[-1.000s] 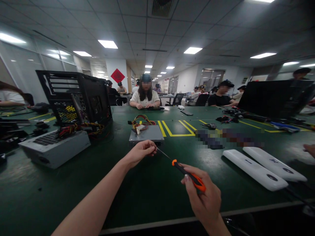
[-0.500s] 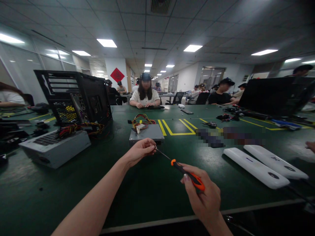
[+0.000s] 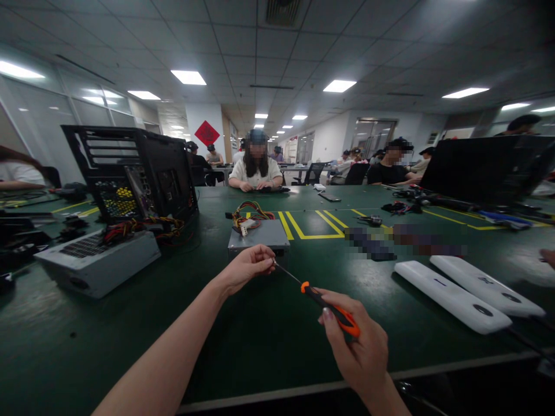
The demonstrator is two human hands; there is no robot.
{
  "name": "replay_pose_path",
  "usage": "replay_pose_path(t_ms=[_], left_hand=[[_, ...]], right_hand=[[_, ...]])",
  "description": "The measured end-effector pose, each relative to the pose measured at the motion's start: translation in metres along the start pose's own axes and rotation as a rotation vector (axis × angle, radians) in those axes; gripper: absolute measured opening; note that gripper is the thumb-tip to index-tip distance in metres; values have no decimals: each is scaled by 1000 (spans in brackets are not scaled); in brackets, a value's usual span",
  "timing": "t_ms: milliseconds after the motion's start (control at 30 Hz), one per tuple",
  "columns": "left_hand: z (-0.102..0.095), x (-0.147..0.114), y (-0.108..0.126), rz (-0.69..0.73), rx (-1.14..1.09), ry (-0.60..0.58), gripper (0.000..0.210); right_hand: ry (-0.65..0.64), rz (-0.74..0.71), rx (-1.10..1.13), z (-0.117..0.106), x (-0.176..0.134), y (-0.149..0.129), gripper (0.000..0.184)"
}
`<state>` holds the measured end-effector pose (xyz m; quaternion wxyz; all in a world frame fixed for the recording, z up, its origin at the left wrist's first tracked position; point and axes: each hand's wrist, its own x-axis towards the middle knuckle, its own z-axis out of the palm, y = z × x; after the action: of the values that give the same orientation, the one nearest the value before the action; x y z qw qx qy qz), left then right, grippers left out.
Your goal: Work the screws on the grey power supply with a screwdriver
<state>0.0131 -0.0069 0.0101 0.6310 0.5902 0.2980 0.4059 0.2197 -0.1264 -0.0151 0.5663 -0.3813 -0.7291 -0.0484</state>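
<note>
My right hand (image 3: 362, 341) is closed around the black and orange handle of a screwdriver (image 3: 332, 309). Its thin shaft points up and left, and its tip reaches the fingers of my left hand (image 3: 249, 267). Those left fingers are pinched together at the tip; anything between them is too small or hidden to make out. Just behind my left hand, a grey power supply unit (image 3: 260, 234) rests on the green table (image 3: 269, 352). A bundle of coloured cables (image 3: 250, 212) with a white connector lies on top of that unit, and my hand covers part of its front.
To the left stand a black computer case (image 3: 139, 173) and a second power supply (image 3: 99, 263) with cables. Two white oblong devices (image 3: 451, 297) lie at right, before a black monitor-like panel (image 3: 472, 170). A person (image 3: 255, 164) sits across the table.
</note>
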Motion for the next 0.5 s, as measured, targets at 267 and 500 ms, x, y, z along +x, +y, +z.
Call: replay_pose_path(t_ms=[267,500], left_hand=[[0,1,-1,21,89,-12,31],[0,0,0,20,15,-20,33]], right_hand=[[-49,-168,-36,0,5,1,24],[-24,-119,-36,0,4,-2,23]])
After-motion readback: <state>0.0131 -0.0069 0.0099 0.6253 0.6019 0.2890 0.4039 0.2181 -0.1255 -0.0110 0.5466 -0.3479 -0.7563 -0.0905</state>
